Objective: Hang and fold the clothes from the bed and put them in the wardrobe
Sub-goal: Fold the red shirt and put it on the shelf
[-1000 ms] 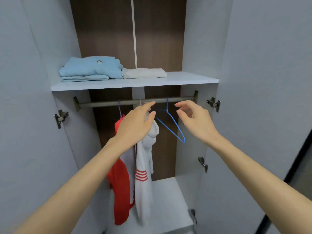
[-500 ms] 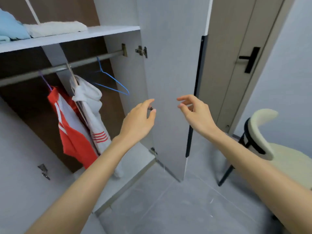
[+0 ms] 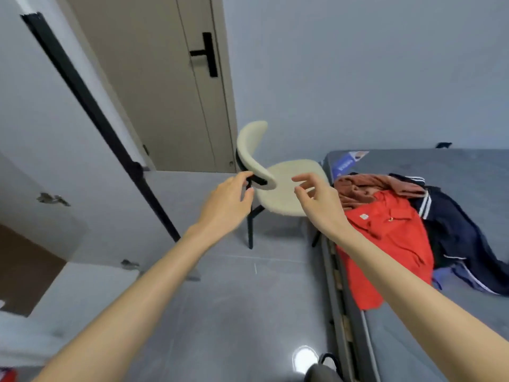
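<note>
Grey bed (image 3: 454,172) carries crumpled cloth heap near its edge: one rust-brown garment (image 3: 363,186), one red shirt (image 3: 385,244), one navy garment (image 3: 454,230), white-striped. One cream padded chair (image 3: 283,186), curved back, thin black legs, beside bed. Left hand (image 3: 228,199), right hand (image 3: 316,199) raised, fingers loosely parted, holding nothing.

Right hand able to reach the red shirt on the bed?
Probably yes: the right hand holds nothing, and the red shirt lies mostly uncovered at the edge of the bed, just right of it, with nothing between them.
</note>
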### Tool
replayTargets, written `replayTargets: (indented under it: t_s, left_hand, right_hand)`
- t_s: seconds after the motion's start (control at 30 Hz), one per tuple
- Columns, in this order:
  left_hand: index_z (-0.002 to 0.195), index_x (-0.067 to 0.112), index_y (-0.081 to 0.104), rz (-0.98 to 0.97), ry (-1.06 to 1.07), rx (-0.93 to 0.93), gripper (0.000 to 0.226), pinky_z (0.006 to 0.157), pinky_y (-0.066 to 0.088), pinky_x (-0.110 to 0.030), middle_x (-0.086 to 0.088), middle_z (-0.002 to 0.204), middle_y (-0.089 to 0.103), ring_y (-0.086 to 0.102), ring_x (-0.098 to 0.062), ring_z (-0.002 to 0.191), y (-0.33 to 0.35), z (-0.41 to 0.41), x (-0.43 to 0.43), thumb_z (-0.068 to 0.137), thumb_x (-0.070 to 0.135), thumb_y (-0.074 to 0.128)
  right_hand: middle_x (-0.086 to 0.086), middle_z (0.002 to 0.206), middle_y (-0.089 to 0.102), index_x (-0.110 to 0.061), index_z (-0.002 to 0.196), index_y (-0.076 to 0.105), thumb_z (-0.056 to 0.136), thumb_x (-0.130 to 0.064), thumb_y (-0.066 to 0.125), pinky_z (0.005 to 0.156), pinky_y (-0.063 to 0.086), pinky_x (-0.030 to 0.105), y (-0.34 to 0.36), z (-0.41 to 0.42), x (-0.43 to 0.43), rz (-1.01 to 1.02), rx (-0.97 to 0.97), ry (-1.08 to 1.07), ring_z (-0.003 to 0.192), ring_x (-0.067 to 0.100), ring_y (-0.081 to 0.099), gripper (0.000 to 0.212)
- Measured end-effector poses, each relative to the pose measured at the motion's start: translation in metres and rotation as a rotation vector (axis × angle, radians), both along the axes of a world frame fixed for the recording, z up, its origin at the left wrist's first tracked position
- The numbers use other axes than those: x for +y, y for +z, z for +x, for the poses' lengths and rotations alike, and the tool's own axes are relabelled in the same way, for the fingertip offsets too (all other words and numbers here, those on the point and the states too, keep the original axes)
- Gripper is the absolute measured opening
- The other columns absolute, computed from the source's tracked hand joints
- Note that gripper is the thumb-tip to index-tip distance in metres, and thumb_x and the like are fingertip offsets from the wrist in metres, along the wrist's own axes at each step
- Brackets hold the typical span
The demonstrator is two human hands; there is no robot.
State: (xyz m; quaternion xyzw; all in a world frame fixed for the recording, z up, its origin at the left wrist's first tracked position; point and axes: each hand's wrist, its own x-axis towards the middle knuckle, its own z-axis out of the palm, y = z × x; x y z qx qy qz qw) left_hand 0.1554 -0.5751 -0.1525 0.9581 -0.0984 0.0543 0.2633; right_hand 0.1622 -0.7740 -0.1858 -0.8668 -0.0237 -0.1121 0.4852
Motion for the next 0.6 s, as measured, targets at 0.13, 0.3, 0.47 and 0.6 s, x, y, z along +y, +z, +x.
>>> replayTargets:
  t_s: [0.13,0.3,0.47,0.6]
  left_hand:
    - [0.143,0.024,0.038,0.096,-0.183,0.097,0.044,0.094,0.044,-0.038,0.000,0.136,0.053,0.053,-0.021,0.116,-0.027,0.030,-0.093,0.099,0.028,0.040]
    - [0.143,0.022,0.038,0.133,-0.284,0.221,0.045,0.099,0.042,-0.037,-0.005,0.137,0.052,0.051,-0.024,0.122,-0.068,0.078,-0.193,0.098,0.026,0.043]
    - [0.140,0.018,0.041,0.144,-0.339,0.326,0.044,0.097,0.043,-0.038,-0.009,0.133,0.054,0.052,-0.027,0.119,-0.117,0.122,-0.279,0.097,0.023,0.047]
    - [0.142,0.018,0.038,0.154,-0.367,0.416,0.047,0.098,0.042,-0.039,-0.009,0.134,0.052,0.049,-0.027,0.124,-0.166,0.149,-0.332,0.096,0.024,0.047]
  right_hand:
    - [-0.009,0.084,0.062,-0.024,0.105,0.063,0.091,-0.015,0.055,0.069,0.043,0.020,-0.034,0.002,-0.088,-0.032,0.067,-0.136,0.071,0.001,0.057,0.019]
    - [-0.004,0.091,0.064,-0.018,0.105,0.064,0.090,-0.012,0.057,0.085,0.045,0.037,-0.084,0.020,-0.186,-0.064,0.181,-0.227,0.085,0.017,0.059,0.018]
    - [-0.001,0.098,0.065,-0.014,0.102,0.066,0.090,-0.006,0.055,0.084,0.042,0.028,-0.129,0.038,-0.275,-0.066,0.349,-0.283,0.095,0.018,0.060,0.019]
    - [0.005,0.106,0.065,-0.011,0.109,0.065,0.089,-0.005,0.055,0.087,0.039,0.025,-0.163,0.057,-0.331,-0.073,0.493,-0.315,0.104,0.021,0.058,0.022]
